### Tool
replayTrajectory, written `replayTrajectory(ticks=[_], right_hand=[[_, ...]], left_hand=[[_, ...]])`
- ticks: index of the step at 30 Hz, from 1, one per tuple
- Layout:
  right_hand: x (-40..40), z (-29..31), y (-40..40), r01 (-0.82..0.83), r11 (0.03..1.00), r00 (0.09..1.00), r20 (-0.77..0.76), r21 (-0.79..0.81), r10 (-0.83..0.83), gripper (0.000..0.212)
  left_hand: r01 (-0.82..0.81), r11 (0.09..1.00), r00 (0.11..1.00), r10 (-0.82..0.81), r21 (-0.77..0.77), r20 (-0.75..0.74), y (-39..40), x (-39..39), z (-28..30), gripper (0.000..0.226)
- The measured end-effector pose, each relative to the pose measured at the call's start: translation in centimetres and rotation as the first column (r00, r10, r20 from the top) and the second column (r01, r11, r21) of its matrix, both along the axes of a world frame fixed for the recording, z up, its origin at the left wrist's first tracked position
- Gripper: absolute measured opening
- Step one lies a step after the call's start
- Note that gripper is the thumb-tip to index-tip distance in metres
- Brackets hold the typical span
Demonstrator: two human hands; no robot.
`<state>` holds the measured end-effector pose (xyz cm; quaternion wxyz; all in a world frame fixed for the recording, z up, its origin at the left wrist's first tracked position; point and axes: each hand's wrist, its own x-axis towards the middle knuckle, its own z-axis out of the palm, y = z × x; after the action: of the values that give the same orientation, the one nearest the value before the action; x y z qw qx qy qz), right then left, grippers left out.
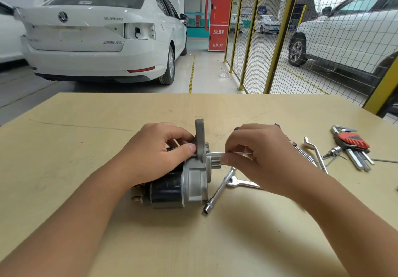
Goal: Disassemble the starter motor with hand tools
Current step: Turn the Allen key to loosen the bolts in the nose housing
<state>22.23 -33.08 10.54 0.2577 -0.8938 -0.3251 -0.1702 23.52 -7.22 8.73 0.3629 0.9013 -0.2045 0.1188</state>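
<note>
The starter motor (pixel 178 186) lies on its side on the wooden table (pixel 64 147), black body to the left and grey aluminium nose housing to the right. My left hand (pixel 155 149) grips the housing's upright flange from the left, thumb against it. My right hand (pixel 258 153) pinches a thin metal tool (pixel 217 153) whose tip points left into the housing by the pinion gear. The tool's far end is hidden inside my fingers.
A socket wrench (pixel 217 190) and an open-end spanner (pixel 243 183) lie just right of the motor. Further right sit a bent wrench (pixel 316 153), a red-holdered hex key set (pixel 353 145) and a small bit (pixel 332 151). Beyond the table's far edge stand cars and a yellow mesh fence.
</note>
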Motion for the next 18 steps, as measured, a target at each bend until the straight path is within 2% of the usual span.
replayTrajectory(ticks=[4, 8, 18], right_hand=[[-0.08, 0.0, 0.08, -0.023, 0.998, 0.999, -0.041, -0.055, 0.021, 0.015], [-0.12, 0.12, 0.21, -0.005, 0.996, 1.0, -0.005, -0.085, 0.004, 0.01], [-0.2, 0.01, 0.26, 0.039, 0.997, 0.999, 0.036, -0.061, -0.037, 0.008]], left_hand=[[-0.005, 1.0, 1.0, 0.005, -0.004, 0.0, -0.01, -0.01, -0.04, 0.026], [-0.003, 1.0, 1.0, 0.003, -0.001, -0.005, 0.02, -0.05, 0.0, 0.026], [0.014, 1.0, 1.0, -0.014, -0.007, -0.009, 0.2, 0.04, 0.01, 0.028]])
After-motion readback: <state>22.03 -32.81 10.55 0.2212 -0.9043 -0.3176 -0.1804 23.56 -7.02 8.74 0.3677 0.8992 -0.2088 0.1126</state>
